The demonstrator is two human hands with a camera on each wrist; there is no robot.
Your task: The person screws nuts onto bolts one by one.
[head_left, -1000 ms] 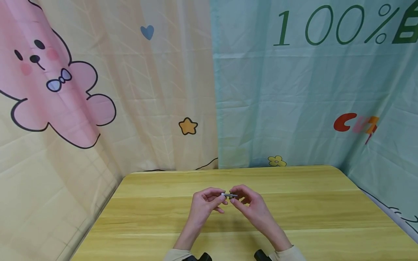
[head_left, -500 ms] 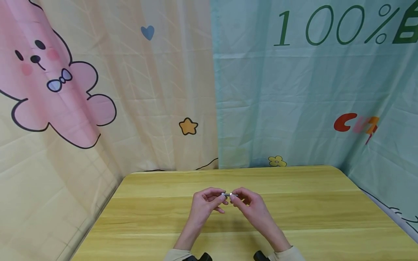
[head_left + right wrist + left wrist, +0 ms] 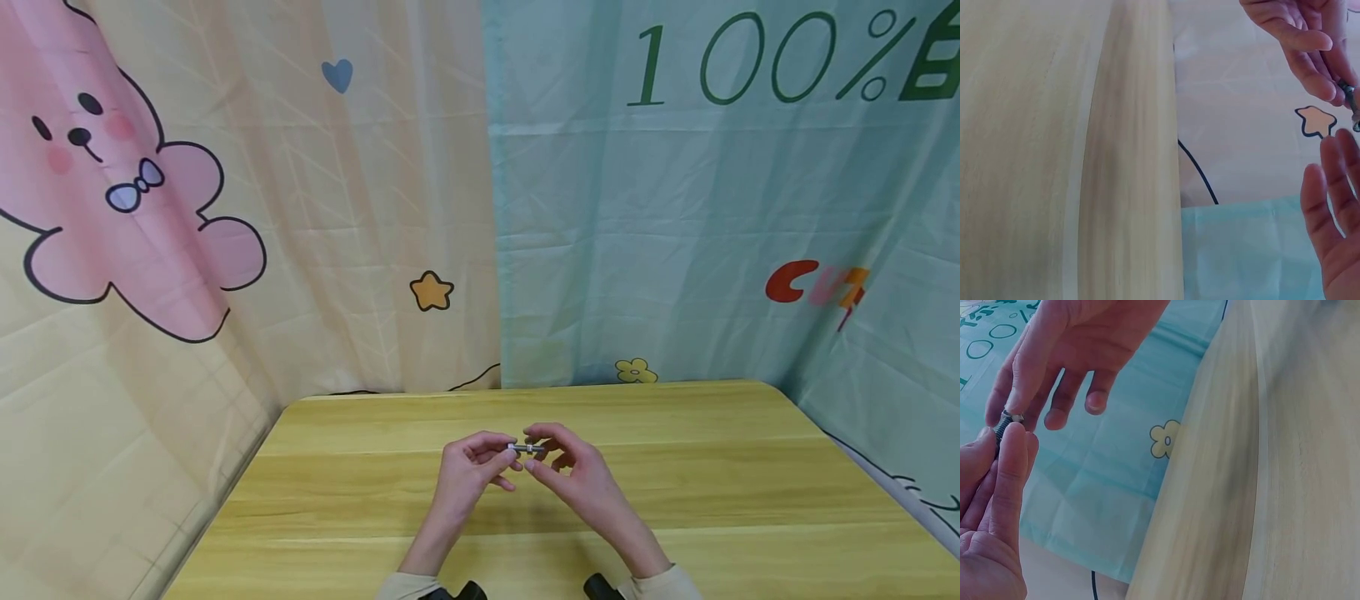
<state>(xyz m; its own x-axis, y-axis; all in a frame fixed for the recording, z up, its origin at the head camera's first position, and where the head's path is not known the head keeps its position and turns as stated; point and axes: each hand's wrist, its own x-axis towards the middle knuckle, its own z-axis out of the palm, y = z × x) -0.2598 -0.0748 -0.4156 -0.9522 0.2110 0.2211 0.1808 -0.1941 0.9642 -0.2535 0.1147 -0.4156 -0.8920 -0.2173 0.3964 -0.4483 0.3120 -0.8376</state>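
Observation:
A small metal bolt (image 3: 537,450) lies roughly level above the table, with a nut (image 3: 529,448) partway along its shank. My left hand (image 3: 472,471) pinches the bolt's left end between thumb and fingers, hiding that end. Around the nut, my right hand (image 3: 577,475) has its thumb and index finger spread apart, one on either side, without gripping it. The left wrist view shows the bolt's thread (image 3: 1001,430) between the hands. In the right wrist view, the right hand's fingers (image 3: 1333,165) are extended below the bolt's end.
Beneath both hands is a wood-grain table (image 3: 360,500). Printed curtains, one cream (image 3: 360,208) and one light blue (image 3: 675,208), hang behind its far edge and along the sides. Black wrist devices (image 3: 600,586) sit at the sleeve cuffs.
Half a second ago my right thumb and index finger pinched the nut; now they are spread off it. My left hand keeps its hold on the bolt, nearly still.

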